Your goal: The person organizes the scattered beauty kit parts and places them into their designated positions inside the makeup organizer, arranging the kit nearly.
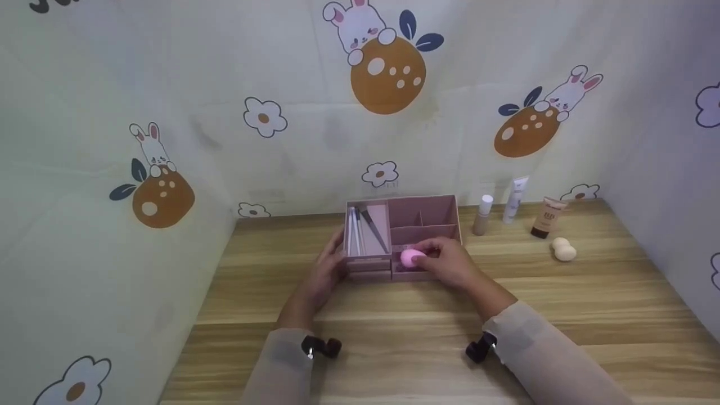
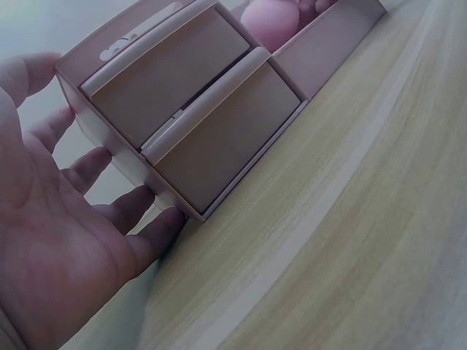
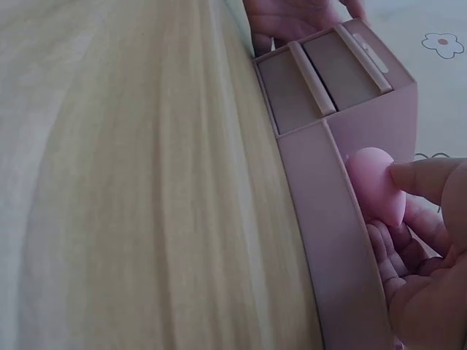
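A pink makeup organizer (image 1: 423, 211) with several compartments stands on the wooden table. Its two small drawers (image 2: 219, 135) are on the front left. My left hand (image 1: 326, 274) lies along the organizer's left side, the spread fingertips touching its wall in the left wrist view. With thumb and fingers my right hand (image 1: 453, 264) pinches a pink teardrop makeup sponge (image 3: 376, 182) in the low front right compartment. Part of that compartment is hidden by the hand. Slim makeup brushes (image 1: 355, 232) lie in the upper left compartment.
Right of the organizer stand a bottle with a white cap (image 1: 482, 215), a white tube (image 1: 514, 200) and a beige BB tube (image 1: 548, 217). A cream gourd-shaped sponge (image 1: 564, 251) lies near them. A patterned cloth wall (image 1: 315, 157) borders the table's back and sides.
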`<state>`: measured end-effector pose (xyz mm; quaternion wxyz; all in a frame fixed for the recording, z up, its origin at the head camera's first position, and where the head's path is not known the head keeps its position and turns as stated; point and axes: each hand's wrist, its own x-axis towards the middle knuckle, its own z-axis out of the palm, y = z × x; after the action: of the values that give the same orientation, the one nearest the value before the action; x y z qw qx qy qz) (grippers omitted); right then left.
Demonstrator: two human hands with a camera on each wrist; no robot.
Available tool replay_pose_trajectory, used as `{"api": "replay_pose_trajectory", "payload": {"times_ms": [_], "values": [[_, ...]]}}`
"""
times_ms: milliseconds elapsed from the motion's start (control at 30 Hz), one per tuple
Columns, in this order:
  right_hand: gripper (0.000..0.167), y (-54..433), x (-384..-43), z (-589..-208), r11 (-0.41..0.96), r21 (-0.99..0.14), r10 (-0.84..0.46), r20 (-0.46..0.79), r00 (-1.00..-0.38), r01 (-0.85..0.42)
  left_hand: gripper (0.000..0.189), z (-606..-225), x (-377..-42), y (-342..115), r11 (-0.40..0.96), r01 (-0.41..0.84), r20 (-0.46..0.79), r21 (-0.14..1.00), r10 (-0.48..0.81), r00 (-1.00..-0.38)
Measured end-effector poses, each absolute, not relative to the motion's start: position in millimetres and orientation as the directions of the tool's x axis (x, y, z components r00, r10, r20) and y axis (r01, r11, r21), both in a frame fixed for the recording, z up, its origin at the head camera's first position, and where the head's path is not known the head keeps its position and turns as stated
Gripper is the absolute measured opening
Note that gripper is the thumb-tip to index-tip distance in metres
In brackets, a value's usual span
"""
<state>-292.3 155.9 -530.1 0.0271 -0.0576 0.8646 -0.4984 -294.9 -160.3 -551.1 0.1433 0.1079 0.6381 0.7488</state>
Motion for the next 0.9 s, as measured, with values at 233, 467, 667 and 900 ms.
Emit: {"api": "replay_pose_trajectory", "payload": {"times_ms": [233, 467, 667, 900], "values": [[0.024, 149.2, -289.3, -533.7, 0.558, -0.819, -0.126, 0.075, -0.989, -0.133, 0.063, -549.6, -294.1, -159.3, -0.155, -0.085, -0.027, 0.984, 0.343, -0.939], [0.013, 146.7, -288.4, -540.1, 0.612, -0.753, -0.185, 0.16, -0.97, -0.241, 0.063, -550.2, -293.4, -158.7, -0.138, -0.09, -0.039, 0.986, 0.338, -0.94], [0.011, 147.5, -288.0, -539.6, 0.623, -0.74, -0.206, 0.159, -0.965, -0.255, 0.063, -551.2, -295.0, -159.3, -0.14, -0.093, -0.041, 0.986, 0.337, -0.941], [0.015, 148.4, -287.2, -539.2, 0.603, -0.756, -0.2, 0.165, -0.966, -0.254, 0.064, -550.4, -295.4, -159.3, -0.148, -0.08, -0.025, 0.986, 0.345, -0.938]]}}
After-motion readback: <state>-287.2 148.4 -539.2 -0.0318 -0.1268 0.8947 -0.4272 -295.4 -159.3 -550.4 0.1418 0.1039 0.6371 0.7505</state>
